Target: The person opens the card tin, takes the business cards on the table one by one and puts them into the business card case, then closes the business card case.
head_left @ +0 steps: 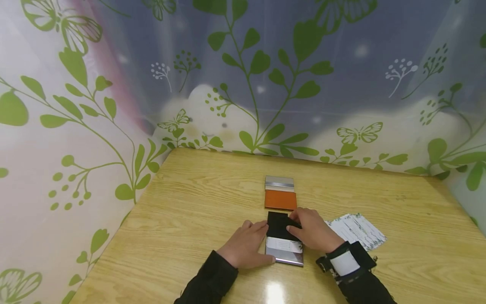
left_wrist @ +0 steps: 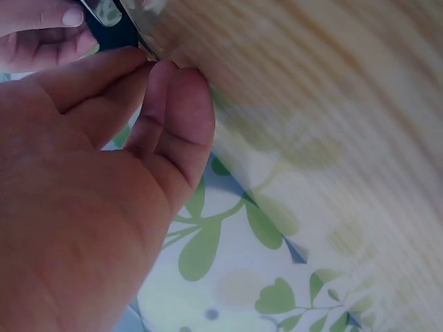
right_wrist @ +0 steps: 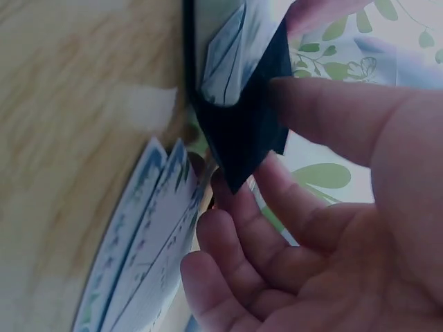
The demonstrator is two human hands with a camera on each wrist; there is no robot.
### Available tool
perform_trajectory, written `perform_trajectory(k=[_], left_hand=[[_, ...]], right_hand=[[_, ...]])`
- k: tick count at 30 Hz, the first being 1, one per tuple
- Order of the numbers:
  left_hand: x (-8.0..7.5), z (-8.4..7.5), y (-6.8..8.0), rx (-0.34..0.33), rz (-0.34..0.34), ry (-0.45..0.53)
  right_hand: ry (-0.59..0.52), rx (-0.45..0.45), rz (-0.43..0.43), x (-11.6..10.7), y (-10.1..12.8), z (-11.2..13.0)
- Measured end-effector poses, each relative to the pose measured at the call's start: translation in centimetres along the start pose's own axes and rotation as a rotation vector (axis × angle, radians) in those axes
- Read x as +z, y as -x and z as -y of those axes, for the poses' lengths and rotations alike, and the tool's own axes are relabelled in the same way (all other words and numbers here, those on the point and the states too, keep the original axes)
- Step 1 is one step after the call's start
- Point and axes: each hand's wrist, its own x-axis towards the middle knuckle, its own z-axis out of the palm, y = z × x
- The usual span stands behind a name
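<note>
An open card case (head_left: pixel 284 250) lies on the wooden table (head_left: pixel 182 211) in front of me, with a silver base, a printed card in it and a black lid (head_left: pixel 277 226). My right hand (head_left: pixel 300 223) pinches the black lid (right_wrist: pixel 239 149) between thumb and fingers, seen close in the right wrist view. My left hand (head_left: pixel 262 240) lies flat on the table, its fingertips (left_wrist: pixel 163 76) touching the case's left edge (left_wrist: pixel 118 31). A loose stack of printed cards (head_left: pixel 355 230) lies just right of the right hand and shows fanned (right_wrist: pixel 145 235) in the right wrist view.
A second case (head_left: pixel 280 199), orange with a silver lid (head_left: pixel 279 183), sits just beyond the black one. A leaf-and-butterfly patterned curtain (head_left: pixel 243 84) walls the table on the left, back and right. Bare wood lies on the left and far right.
</note>
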Motion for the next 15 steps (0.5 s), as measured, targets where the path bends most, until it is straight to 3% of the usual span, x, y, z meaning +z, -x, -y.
perform_trajectory(k=[9,15], left_hand=[[-0.1,0.1,0.5,-0.038,-0.08,0.249],[-0.1,0.2,0.5,-0.035,-0.098,0.253]], right_hand=[[-0.153,-0.011,0.084,-1.7,0.6,0.1],[-0.164,-0.077,0.131,-2.5,0.9,0.1]])
